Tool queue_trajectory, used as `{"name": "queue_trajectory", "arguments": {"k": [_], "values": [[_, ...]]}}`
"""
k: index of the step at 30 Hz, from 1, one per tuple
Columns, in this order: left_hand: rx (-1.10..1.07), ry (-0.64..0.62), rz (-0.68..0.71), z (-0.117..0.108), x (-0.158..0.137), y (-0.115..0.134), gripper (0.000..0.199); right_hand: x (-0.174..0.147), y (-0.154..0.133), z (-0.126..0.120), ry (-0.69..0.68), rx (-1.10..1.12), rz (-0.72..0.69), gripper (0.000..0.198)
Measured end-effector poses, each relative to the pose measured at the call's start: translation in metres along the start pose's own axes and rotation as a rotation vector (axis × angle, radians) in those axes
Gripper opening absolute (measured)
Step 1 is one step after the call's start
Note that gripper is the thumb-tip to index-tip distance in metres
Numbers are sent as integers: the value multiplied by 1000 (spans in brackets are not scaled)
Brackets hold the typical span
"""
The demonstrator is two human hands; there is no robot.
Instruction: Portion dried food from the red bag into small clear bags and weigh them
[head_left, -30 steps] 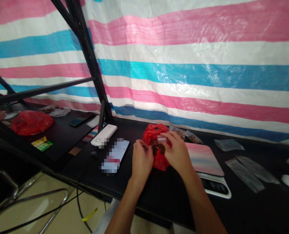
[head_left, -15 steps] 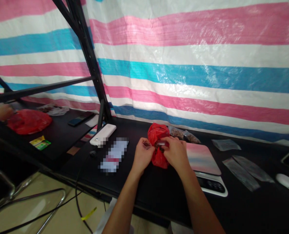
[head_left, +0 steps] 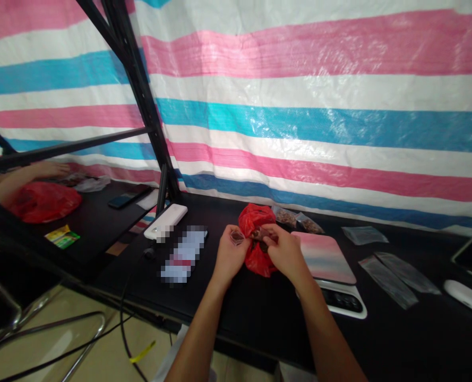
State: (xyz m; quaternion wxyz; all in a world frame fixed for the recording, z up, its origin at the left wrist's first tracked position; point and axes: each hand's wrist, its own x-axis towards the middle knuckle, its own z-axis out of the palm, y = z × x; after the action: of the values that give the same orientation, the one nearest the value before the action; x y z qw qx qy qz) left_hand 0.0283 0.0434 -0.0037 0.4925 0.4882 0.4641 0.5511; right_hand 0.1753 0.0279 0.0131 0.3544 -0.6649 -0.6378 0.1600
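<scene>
On the black table sits a red plastic bag (head_left: 256, 214), its mouth open and dark brown bits showing inside. My left hand (head_left: 230, 253) is closed at the bag's left side, with a small clear plastic bag (head_left: 238, 239) held in its fingers. At the right side, my right hand (head_left: 285, 249) reaches over the red bag's opening, thumb and fingers pinched together. What they hold is too small and shaded to make out. Just right of this hand lies a kitchen scale (head_left: 328, 257) with a pink and grey top.
Filled clear packets (head_left: 286, 216) lie behind the scale. Flat clear bags (head_left: 393, 276) and a white rounded object (head_left: 467, 298) are at the right. A phone (head_left: 185, 254) and a white device (head_left: 166, 220) lie left. Another person's hand (head_left: 50, 170) is over a red bag (head_left: 46, 202).
My right fingers have shifted slightly over the red bag's opening, and the shiny thing at their tips no longer shows clearly. The other person's hand has moved right, above their red bag.
</scene>
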Motion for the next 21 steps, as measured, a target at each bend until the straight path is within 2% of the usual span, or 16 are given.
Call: {"name": "queue_trajectory", "arguments": {"k": [2, 6, 10, 14, 18, 21], "values": [[90, 32, 78, 0, 0, -2, 19, 1, 4, 0, 11, 138, 8, 34], [226, 74, 148, 0, -2, -1, 17, 2, 3, -1, 26, 397, -38, 29], [438, 147, 276, -2, -6, 4, 15, -2, -10, -4, -16, 505, -123, 30], [565, 127, 325, -3, -9, 5, 20, -7, -26, -4, -46, 416, -266, 34], [575, 90, 299, -3, -11, 5, 25, -12, -36, 0, 20, 228, -439, 40], [531, 94, 259, -4, -11, 7, 24, -15, -40, 1, 30, 136, -490, 42]]}}
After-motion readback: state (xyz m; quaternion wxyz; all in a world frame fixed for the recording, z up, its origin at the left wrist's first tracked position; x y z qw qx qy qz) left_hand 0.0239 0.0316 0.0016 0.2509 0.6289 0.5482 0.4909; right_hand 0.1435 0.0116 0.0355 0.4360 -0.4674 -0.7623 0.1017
